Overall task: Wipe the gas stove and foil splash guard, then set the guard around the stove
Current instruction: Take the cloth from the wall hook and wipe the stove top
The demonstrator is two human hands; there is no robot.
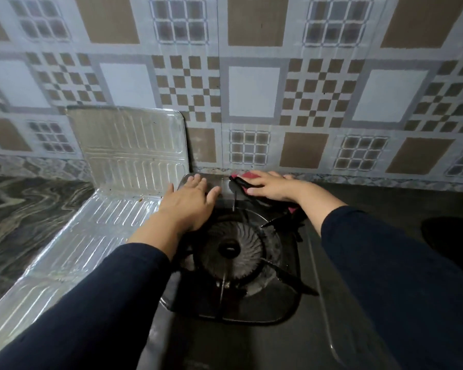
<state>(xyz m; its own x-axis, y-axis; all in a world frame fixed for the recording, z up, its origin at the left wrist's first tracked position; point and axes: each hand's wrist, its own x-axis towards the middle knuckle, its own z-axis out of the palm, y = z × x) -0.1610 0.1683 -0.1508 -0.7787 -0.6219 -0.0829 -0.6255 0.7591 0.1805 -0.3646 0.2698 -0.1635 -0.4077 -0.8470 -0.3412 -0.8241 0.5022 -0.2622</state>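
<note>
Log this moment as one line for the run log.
phase: wiping stove | left hand: flat on stove back edge | right hand: pressing red cloth there | foil guard: left, against wall

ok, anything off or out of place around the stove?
Foil splash guard isn't around the stove: it sits left of it, one panel leaning on the wall, the rest flat on the counter. Small brown specks show near its fold.

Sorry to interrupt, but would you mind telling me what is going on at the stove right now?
A person is wiping the gas stove. The right hand presses a red cloth on the stove's back edge near the tiled wall, while the left hand lies flat on the stove's back left part, seemingly steadying it. The foil splash guard sits to the left, one panel leaning on the wall, the rest flat on the counter, not yet around the stove.
</note>
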